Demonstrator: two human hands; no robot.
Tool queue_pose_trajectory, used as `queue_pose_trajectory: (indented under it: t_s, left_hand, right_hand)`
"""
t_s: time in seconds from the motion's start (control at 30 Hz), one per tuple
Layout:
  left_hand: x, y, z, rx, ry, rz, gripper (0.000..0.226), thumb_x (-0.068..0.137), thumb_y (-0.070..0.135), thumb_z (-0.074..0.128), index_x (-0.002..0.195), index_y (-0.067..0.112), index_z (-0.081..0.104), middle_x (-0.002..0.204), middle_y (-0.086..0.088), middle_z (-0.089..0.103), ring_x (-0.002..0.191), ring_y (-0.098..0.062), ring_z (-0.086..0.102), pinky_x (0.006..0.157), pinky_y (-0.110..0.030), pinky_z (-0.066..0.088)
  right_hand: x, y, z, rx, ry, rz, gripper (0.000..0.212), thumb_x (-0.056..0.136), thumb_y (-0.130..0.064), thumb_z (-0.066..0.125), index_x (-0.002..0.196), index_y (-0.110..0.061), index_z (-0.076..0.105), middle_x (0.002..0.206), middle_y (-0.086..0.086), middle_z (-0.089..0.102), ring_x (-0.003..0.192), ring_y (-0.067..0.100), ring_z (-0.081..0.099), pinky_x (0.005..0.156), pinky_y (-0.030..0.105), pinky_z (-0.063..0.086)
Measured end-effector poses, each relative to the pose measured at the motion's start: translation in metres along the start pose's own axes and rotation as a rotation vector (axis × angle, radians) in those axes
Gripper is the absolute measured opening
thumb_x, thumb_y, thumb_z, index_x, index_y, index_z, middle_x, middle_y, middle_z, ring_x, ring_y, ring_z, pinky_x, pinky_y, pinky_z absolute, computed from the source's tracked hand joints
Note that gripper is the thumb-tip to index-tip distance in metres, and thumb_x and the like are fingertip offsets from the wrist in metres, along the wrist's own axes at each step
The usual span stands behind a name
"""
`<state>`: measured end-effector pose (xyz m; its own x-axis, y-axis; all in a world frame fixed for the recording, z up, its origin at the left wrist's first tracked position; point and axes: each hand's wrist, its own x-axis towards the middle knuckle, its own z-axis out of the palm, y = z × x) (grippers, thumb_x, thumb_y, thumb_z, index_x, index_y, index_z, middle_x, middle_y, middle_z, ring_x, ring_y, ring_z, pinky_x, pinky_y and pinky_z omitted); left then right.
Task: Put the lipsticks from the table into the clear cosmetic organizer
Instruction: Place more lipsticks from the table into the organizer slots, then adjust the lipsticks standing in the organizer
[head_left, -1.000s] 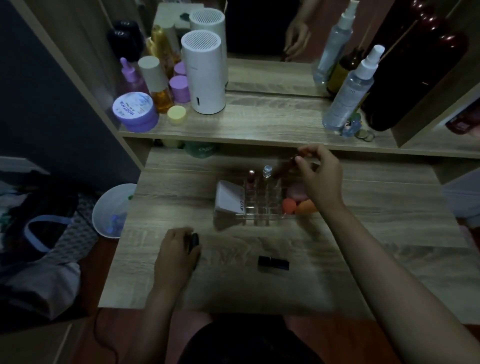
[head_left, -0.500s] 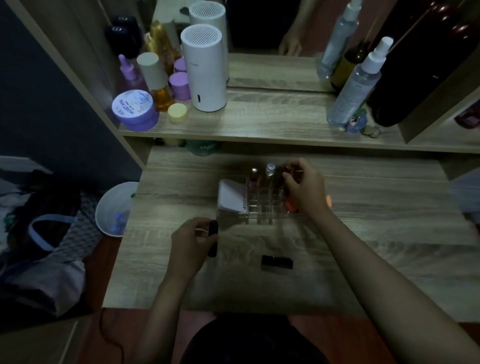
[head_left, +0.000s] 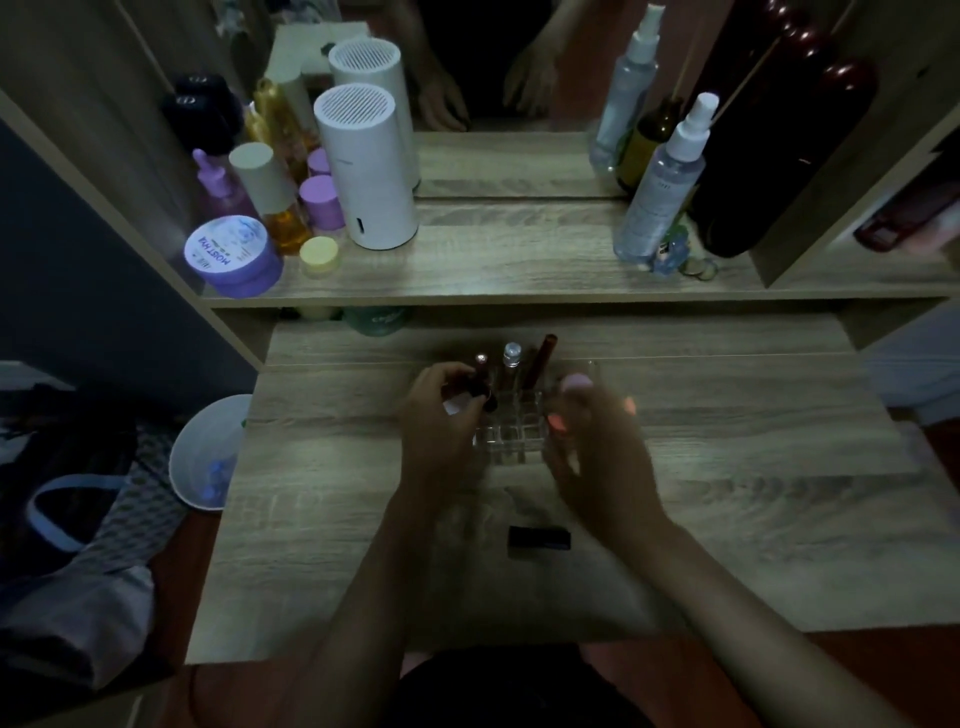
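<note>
The clear cosmetic organizer (head_left: 511, 436) stands mid-table, its grid of small cells showing between my hands. Three tubes stand in its back row: a pink-capped one (head_left: 481, 364), a silver-capped one (head_left: 511, 358) and a tall dark red one (head_left: 540, 361). My left hand (head_left: 441, 431) hovers over the organizer's left side, shut on a dark lipstick (head_left: 480, 397). My right hand (head_left: 597, 457) is beside the organizer's right side, fingers apart, holding nothing. One black lipstick (head_left: 539, 537) lies flat on the table nearer to me.
Pink and orange sponges (head_left: 558, 421) sit in the organizer's right part, partly hidden. A raised shelf (head_left: 493, 270) behind carries jars, bottles, a white cylinder (head_left: 369, 171) and a spray bottle (head_left: 660, 192). A mirror stands behind. A white bin (head_left: 205, 452) is on the floor at left.
My left hand carried its dark lipstick from the near table up to the organizer's left side. My right hand let go of the dark red tube, which now stands in the back row, and drew back.
</note>
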<state>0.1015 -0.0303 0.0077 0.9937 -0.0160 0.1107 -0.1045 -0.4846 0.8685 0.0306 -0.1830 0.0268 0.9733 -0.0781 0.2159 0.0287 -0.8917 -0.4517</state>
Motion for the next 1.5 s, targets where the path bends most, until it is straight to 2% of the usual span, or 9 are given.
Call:
queue_pose_trajectory:
  t_s: [0.1, 0.23, 0.33, 0.43, 0.63, 0.77, 0.83, 0.93, 1.5]
  left_hand:
    - [0.002, -0.002, 0.008, 0.044, -0.022, 0.015, 0.027, 0.075, -0.003, 0.069, 0.101, 0.0, 0.066, 0.105, -0.018, 0.067, 0.098, -0.026, 0.062, 0.085, -0.025, 0.05]
    - [0.004, -0.004, 0.012, 0.064, -0.034, 0.024, 0.026, 0.077, -0.003, 0.068, 0.102, 0.0, 0.065, 0.107, -0.018, 0.064, 0.097, -0.023, 0.061, 0.081, -0.013, 0.045]
    - [0.007, -0.005, 0.011, 0.082, -0.049, 0.037, 0.026, 0.077, -0.003, 0.068, 0.102, 0.0, 0.064, 0.107, -0.017, 0.064, 0.094, -0.017, 0.059, 0.074, -0.003, 0.044]
    - [0.008, -0.008, 0.009, 0.107, -0.057, 0.062, 0.026, 0.077, -0.005, 0.068, 0.102, -0.001, 0.064, 0.106, -0.018, 0.064, 0.091, -0.01, 0.054, 0.075, 0.008, 0.04]
    - [0.007, -0.016, 0.013, 0.171, -0.13, 0.037, 0.025, 0.077, 0.0, 0.068, 0.102, 0.005, 0.065, 0.104, -0.014, 0.066, 0.094, -0.027, 0.062, 0.089, -0.045, 0.053]
    - [0.004, -0.02, 0.018, 0.228, -0.148, 0.001, 0.023, 0.079, 0.004, 0.067, 0.101, 0.009, 0.065, 0.104, -0.009, 0.069, 0.095, -0.022, 0.064, 0.096, -0.015, 0.031]
    - [0.004, -0.018, 0.02, 0.246, -0.155, -0.016, 0.023, 0.079, 0.006, 0.067, 0.102, 0.01, 0.065, 0.105, -0.008, 0.069, 0.094, -0.02, 0.064, 0.109, -0.029, 0.03]
    - [0.009, -0.015, 0.019, 0.268, -0.173, -0.002, 0.026, 0.078, 0.005, 0.067, 0.103, 0.008, 0.065, 0.105, -0.01, 0.069, 0.099, -0.023, 0.062, 0.101, -0.051, 0.044]
    - [0.009, -0.006, 0.012, 0.262, -0.183, 0.046, 0.019, 0.08, 0.008, 0.066, 0.099, 0.008, 0.065, 0.104, -0.01, 0.067, 0.098, -0.022, 0.061, 0.097, -0.049, 0.047]
  right_hand:
    - [-0.037, 0.007, 0.017, -0.094, -0.311, -0.081, 0.029, 0.076, -0.019, 0.068, 0.104, -0.016, 0.062, 0.106, 0.009, 0.063, 0.092, 0.029, 0.061, 0.075, 0.04, 0.051]
    - [-0.057, 0.017, 0.029, -0.161, -0.481, -0.073, 0.034, 0.068, -0.025, 0.071, 0.101, -0.021, 0.063, 0.096, 0.003, 0.063, 0.086, 0.025, 0.06, 0.077, 0.03, 0.043]
    - [-0.063, 0.02, 0.034, -0.208, -0.436, -0.082, 0.032, 0.057, -0.021, 0.081, 0.085, -0.022, 0.067, 0.077, 0.0, 0.065, 0.07, 0.021, 0.064, 0.069, 0.023, 0.034]
    - [-0.06, 0.021, 0.032, -0.206, -0.465, -0.057, 0.02, 0.073, -0.018, 0.07, 0.092, -0.02, 0.066, 0.091, 0.002, 0.065, 0.086, 0.022, 0.063, 0.077, 0.027, 0.043]
    - [-0.018, 0.015, 0.009, 0.134, -0.291, 0.052, 0.028, 0.08, -0.009, 0.066, 0.107, -0.01, 0.063, 0.11, 0.011, 0.061, 0.095, 0.026, 0.061, 0.076, 0.034, 0.051]
    - [0.025, 0.001, -0.001, 0.157, -0.092, 0.036, 0.023, 0.072, 0.004, 0.071, 0.092, -0.004, 0.064, 0.094, 0.013, 0.066, 0.081, 0.019, 0.06, 0.068, 0.015, 0.038]
    - [0.039, -0.002, 0.001, 0.153, -0.078, -0.007, 0.02, 0.073, 0.006, 0.067, 0.092, -0.002, 0.065, 0.096, 0.015, 0.066, 0.084, 0.024, 0.061, 0.072, 0.025, 0.043]
    - [0.05, -0.003, 0.008, 0.114, -0.089, -0.049, 0.019, 0.082, 0.002, 0.06, 0.099, -0.004, 0.065, 0.104, 0.014, 0.064, 0.091, 0.029, 0.062, 0.079, 0.041, 0.05]
    - [0.055, -0.009, 0.023, -0.016, -0.237, -0.131, 0.02, 0.09, -0.006, 0.053, 0.106, -0.004, 0.064, 0.121, 0.016, 0.056, 0.098, 0.026, 0.061, 0.078, 0.021, 0.035]
